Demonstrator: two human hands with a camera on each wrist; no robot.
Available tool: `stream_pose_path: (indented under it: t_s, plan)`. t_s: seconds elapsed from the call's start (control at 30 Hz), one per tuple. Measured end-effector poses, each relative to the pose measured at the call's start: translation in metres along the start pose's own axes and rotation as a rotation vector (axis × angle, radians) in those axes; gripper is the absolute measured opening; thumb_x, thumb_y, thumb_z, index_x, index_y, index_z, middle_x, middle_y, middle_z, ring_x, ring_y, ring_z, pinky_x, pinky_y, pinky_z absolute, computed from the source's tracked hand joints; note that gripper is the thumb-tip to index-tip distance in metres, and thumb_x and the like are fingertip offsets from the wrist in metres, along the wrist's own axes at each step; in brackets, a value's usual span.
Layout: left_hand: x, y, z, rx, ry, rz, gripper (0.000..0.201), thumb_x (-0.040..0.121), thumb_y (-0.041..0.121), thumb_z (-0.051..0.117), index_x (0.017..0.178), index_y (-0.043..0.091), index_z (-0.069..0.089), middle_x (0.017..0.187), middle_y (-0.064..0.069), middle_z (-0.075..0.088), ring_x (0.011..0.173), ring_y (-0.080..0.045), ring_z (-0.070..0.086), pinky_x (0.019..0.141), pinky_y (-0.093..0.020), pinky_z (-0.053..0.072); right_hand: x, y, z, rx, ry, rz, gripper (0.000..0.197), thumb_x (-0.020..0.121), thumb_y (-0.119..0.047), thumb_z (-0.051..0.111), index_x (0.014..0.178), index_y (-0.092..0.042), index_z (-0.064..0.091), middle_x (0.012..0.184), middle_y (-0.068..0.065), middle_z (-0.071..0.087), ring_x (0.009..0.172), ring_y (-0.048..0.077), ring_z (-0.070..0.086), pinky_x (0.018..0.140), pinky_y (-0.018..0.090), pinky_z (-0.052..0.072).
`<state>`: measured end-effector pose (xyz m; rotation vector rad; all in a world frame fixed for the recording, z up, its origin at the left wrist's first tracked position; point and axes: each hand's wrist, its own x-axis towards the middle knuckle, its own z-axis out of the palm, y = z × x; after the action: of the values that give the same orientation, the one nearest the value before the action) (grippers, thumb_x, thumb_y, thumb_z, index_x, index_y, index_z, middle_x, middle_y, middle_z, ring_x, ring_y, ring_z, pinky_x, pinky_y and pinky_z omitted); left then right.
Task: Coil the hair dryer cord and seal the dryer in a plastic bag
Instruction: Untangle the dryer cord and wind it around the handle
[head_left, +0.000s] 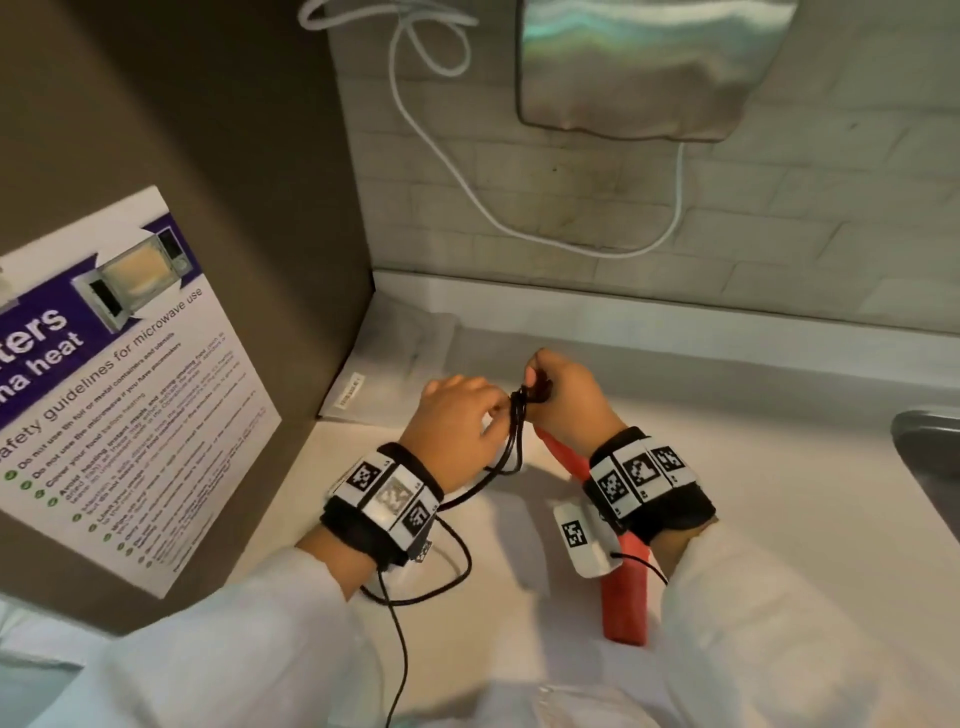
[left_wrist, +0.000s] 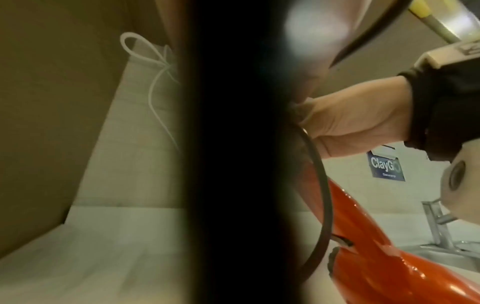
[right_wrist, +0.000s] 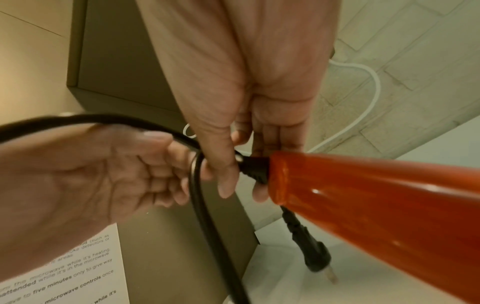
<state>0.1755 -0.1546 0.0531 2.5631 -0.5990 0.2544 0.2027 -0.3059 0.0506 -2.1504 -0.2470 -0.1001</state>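
Coiling is the step in hand here, and the bagging looks untouched: the plastic bag (head_left: 410, 358) lies flat on the counter (head_left: 753, 457) at about eleven o'clock from the hands, tucked against the brown cabinet (head_left: 208, 156). The right hand (head_left: 569, 400) is closed around the top end of the red hair dryer (head_left: 623, 592), its fingers curled right where the black strain relief leaves the handle, and the dryer slopes away from that grip toward five o'clock, its lower end down by the counter. The left hand (head_left: 457, 421), just beside the right at its nine o'clock, pinches the black cord (head_left: 514, 436) with curled fingers, several strands gathered between the two hands. In the right wrist view the cord arcs over the left fingers (right_wrist: 155, 176) and drops toward six o'clock, while the plug (right_wrist: 317, 261) dangles below the handle end. From the head view a long slack loop trails toward seven o'clock under the left wrist, so by my reading there is plenty left to gather. The next move calls for the left hand to draw that slack up into another loop while the right keeps the bundle pinned at the handle; let the strands slip and the coil springs open.
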Motion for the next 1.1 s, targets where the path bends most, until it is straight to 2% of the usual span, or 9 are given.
stream_pose_path:
  t_s: [0.1, 0.2, 0.3, 0.43, 0.5, 0.6, 0.77, 0.97, 1.1]
  plan:
    - [0.005, 0.003, -0.003, -0.321, 0.001, -0.176, 0.053, 0.081, 0.040, 0.023, 0.087, 0.006, 0.064, 0.088, -0.013, 0.067, 0.085, -0.028, 0.058, 0.087, -0.045, 0.044, -0.001, 0.003, 0.001, 0.035, 0.009, -0.017, 0.025, 0.071, 0.008, 0.062, 0.078, -0.011, 0.049, 0.067, 0.001, 0.054, 0.058, 0.012, 0.058, 0.060, 0.019, 0.053]
    - [0.012, 0.006, -0.009, -0.453, -0.050, -0.265, 0.048, 0.082, 0.051, 0.041, 0.109, 0.014, 0.057, 0.089, -0.013, 0.068, 0.085, -0.024, 0.062, 0.084, -0.044, 0.050, -0.004, 0.002, 0.003, 0.005, -0.006, -0.091, 0.029, 0.073, 0.011, 0.053, 0.087, -0.014, 0.050, 0.077, -0.002, 0.059, 0.074, 0.022, 0.062, 0.069, 0.035, 0.053]
    - [0.021, 0.008, -0.013, -0.354, -0.105, -0.282, 0.047, 0.077, 0.037, 0.064, 0.116, 0.014, 0.050, 0.075, -0.008, 0.065, 0.070, -0.019, 0.060, 0.070, -0.033, 0.048, -0.007, -0.006, 0.004, 0.042, -0.035, -0.142, 0.039, 0.073, 0.013, 0.048, 0.094, -0.019, 0.043, 0.092, 0.008, 0.064, 0.085, 0.021, 0.063, 0.075, 0.028, 0.051]
    - [0.027, 0.007, -0.016, -0.354, -0.104, -0.289, 0.041, 0.079, 0.017, 0.064, 0.117, 0.008, 0.051, 0.077, -0.015, 0.071, 0.071, -0.021, 0.065, 0.076, -0.031, 0.049, -0.006, -0.010, 0.008, 0.022, -0.061, -0.194, 0.034, 0.075, 0.010, 0.050, 0.099, -0.012, 0.041, 0.094, 0.004, 0.058, 0.072, 0.019, 0.058, 0.062, 0.023, 0.046]
    - [0.026, 0.008, -0.018, -0.317, -0.092, -0.254, 0.034, 0.079, 0.011, 0.061, 0.113, 0.010, 0.056, 0.078, -0.014, 0.070, 0.069, -0.021, 0.066, 0.068, -0.026, 0.047, -0.004, -0.007, 0.010, 0.000, -0.064, -0.209, 0.032, 0.076, 0.009, 0.053, 0.099, -0.010, 0.041, 0.094, 0.004, 0.059, 0.070, 0.003, 0.056, 0.062, 0.015, 0.044]
    - [0.023, -0.003, -0.030, -0.257, 0.067, -0.214, 0.024, 0.080, 0.010, 0.057, 0.101, 0.014, 0.068, 0.088, -0.007, 0.072, 0.077, -0.015, 0.063, 0.069, -0.018, 0.043, -0.001, -0.007, 0.009, 0.038, -0.059, -0.170, 0.033, 0.079, 0.008, 0.053, 0.096, -0.016, 0.039, 0.088, 0.008, 0.066, 0.069, -0.008, 0.057, 0.063, 0.004, 0.041]
    - [-0.005, -0.079, -0.071, -0.222, 0.391, -0.355, 0.028, 0.084, 0.000, 0.046, 0.097, 0.010, 0.068, 0.098, -0.011, 0.071, 0.088, -0.022, 0.066, 0.085, -0.031, 0.048, 0.010, -0.013, -0.009, -0.068, -0.048, -0.076, 0.026, 0.080, 0.005, 0.047, 0.101, -0.007, 0.054, 0.080, 0.013, 0.067, 0.072, 0.021, 0.058, 0.058, 0.004, 0.039]
    - [-0.045, -0.140, -0.055, 0.107, -0.147, -0.712, 0.030, 0.093, 0.014, 0.042, 0.117, 0.006, 0.057, 0.123, -0.023, 0.058, 0.113, -0.037, 0.052, 0.099, -0.040, 0.036, 0.019, -0.023, -0.027, -0.214, -0.151, -0.054, 0.013, 0.078, -0.003, 0.052, 0.074, -0.007, 0.063, 0.060, -0.002, 0.053, 0.061, 0.018, 0.049, 0.053, 0.020, 0.037]
    - [-0.046, -0.112, -0.060, -0.039, -0.049, -0.555, 0.034, 0.091, 0.025, 0.046, 0.124, 0.016, 0.053, 0.131, -0.012, 0.054, 0.118, -0.028, 0.050, 0.099, -0.036, 0.035, 0.019, -0.032, -0.036, -0.058, -0.155, 0.055, 0.009, 0.080, -0.006, 0.058, 0.072, -0.004, 0.062, 0.050, -0.001, 0.043, 0.040, 0.004, 0.038, 0.040, 0.013, 0.030]
